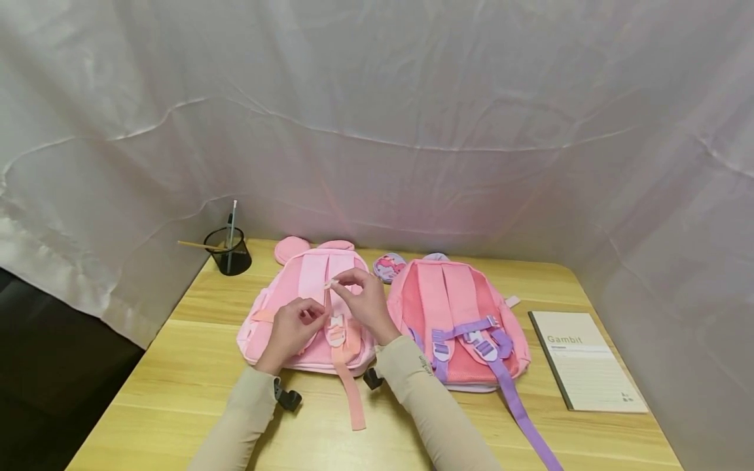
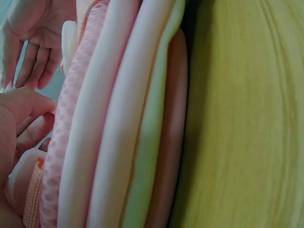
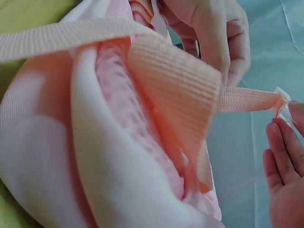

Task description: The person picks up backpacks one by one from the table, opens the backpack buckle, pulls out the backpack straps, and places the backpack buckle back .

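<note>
A pink backpack lies on the table with its straps facing up. My right hand pinches a small white plastic buckle at the end of a peach webbing strap, holding it up above the bag. Lower on the same strap, my left hand has thumb and forefinger together at the webbing. A white adjuster buckle sits on the bag's right shoulder strap, and a loose peach strap end trails from it over the table. The bag's layered side edge fills the left wrist view.
To the right lies a second pink backpack with purple straps, one trailing toward the front edge. Beyond it is a notebook. A black mesh pen holder stands at the back left. Grey curtains hang around the wooden table.
</note>
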A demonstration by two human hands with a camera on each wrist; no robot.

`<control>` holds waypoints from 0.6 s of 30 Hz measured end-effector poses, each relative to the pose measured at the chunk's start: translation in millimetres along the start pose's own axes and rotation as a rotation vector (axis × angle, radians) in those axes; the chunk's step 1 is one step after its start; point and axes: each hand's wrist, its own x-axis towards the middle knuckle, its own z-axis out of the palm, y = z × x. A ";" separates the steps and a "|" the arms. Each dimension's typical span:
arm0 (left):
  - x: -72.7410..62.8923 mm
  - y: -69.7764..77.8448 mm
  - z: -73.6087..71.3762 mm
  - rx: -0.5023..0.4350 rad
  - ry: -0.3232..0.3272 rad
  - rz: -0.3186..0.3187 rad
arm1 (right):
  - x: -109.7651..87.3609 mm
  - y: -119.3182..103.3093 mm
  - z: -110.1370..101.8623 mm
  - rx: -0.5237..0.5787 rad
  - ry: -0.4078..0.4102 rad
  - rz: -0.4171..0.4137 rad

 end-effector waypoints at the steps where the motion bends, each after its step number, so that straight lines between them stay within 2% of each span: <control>1: -0.2 0.0 0.0 -0.004 -0.002 -0.006 | 0.1 -0.5 -0.8 0.000 0.005 -0.001; 4: -0.9 0.0 0.2 -0.006 -0.005 -0.018 | 0.2 -1.3 -2.4 -0.005 0.007 -0.003; 12: -2.4 -1.9 1.5 0.007 -0.013 -0.001 | -0.6 -0.4 -5.4 -0.018 -0.024 0.006; 18: -2.2 -4.9 -2.3 -0.038 -0.068 0.016 | 0.3 0.3 -13.8 -0.014 -0.043 0.005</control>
